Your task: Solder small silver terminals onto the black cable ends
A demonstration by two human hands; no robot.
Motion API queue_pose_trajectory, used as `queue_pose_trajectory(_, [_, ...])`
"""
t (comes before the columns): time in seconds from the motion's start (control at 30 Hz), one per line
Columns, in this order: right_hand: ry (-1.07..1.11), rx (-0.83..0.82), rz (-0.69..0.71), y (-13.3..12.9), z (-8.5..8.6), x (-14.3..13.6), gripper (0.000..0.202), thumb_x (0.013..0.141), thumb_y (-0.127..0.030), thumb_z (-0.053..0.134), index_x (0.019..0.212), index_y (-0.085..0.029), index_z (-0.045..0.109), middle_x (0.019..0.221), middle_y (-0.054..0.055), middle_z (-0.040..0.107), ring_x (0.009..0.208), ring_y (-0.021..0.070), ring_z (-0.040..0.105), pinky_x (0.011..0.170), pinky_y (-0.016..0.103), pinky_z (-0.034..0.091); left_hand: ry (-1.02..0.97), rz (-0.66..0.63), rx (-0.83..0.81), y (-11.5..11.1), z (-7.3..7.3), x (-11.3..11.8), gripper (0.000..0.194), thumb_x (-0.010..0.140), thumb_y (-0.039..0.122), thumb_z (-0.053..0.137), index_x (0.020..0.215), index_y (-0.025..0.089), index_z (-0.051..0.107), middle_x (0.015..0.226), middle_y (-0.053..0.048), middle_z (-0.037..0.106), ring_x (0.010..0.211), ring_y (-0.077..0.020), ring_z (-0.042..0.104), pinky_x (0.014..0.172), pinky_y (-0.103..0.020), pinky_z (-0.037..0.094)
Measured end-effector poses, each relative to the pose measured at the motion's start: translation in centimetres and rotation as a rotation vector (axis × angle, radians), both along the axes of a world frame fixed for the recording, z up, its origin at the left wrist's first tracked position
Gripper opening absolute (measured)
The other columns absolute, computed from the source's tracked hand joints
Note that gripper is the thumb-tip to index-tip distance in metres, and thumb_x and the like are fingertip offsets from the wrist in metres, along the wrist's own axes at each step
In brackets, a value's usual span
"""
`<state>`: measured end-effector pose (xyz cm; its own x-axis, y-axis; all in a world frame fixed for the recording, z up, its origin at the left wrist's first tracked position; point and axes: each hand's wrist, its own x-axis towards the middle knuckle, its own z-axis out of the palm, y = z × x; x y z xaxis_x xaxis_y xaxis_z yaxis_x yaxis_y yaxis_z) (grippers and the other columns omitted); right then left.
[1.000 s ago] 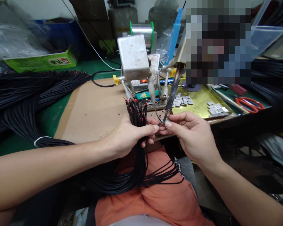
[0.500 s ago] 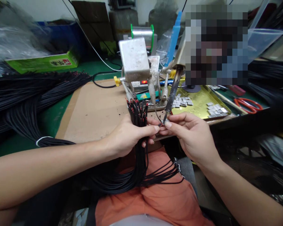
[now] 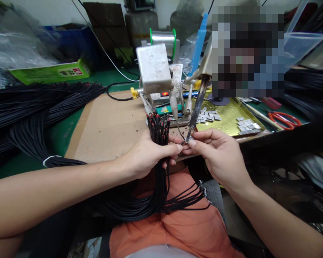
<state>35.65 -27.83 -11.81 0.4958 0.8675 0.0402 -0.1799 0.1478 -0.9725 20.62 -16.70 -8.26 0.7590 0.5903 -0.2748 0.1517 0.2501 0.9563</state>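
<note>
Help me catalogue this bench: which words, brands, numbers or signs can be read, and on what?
No text reads clearly.
Green box: dark characters and a white-on-red mark, too blurred.
White panel: faint marks, too small.
Teal box: yellow emblem; any lettering too small.

Two hands [image 3: 222, 154], one soldering iron [image 3: 198, 104], one spool [image 3: 162, 37], one yellow tray [image 3: 227, 116], two clusters of metal pieces [image 3: 248, 125] and one pair of scissors [image 3: 284, 120] are seen alongside black cables [image 3: 159, 134] too many to count.

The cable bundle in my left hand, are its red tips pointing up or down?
Up: the cable bundle shows its red tips above your left hand and hangs down below it.
</note>
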Motion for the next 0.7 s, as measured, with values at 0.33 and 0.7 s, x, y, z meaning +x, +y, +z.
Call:
queue_pose_trajectory(0.33, [-0.024,-0.007,-0.009,-0.25,-0.17,-0.22,0.02,0.08,-0.027,0.082,0.092,-0.021,0.068,0.079,0.003,0.078,0.074,0.0215,0.078,0.075,0.034,0.065,0.027,-0.01,0.002,-0.04,-0.01,-0.11,0.025,0.07,0.021,0.081,0.091,0.011,0.072,0.067,-0.004,0.068,0.052,-0.011,0.061,0.041,-0.017,0.042])
queue_pose_trajectory(0.7, [-0.041,0.003,-0.083,-0.44,-0.32,-0.92,0.02,0.076,-0.028,0.084,0.089,-0.021,0.07,0.08,0.003,0.077,0.072,0.0226,0.077,0.074,0.038,0.066,-0.023,-0.044,-0.032,-0.02,-0.26,-0.33,0.025,0.074,0.023,0.082,0.093,0.013,0.07,0.068,-0.003,0.07,0.057,-0.0132,0.065,0.047,-0.019,0.048])
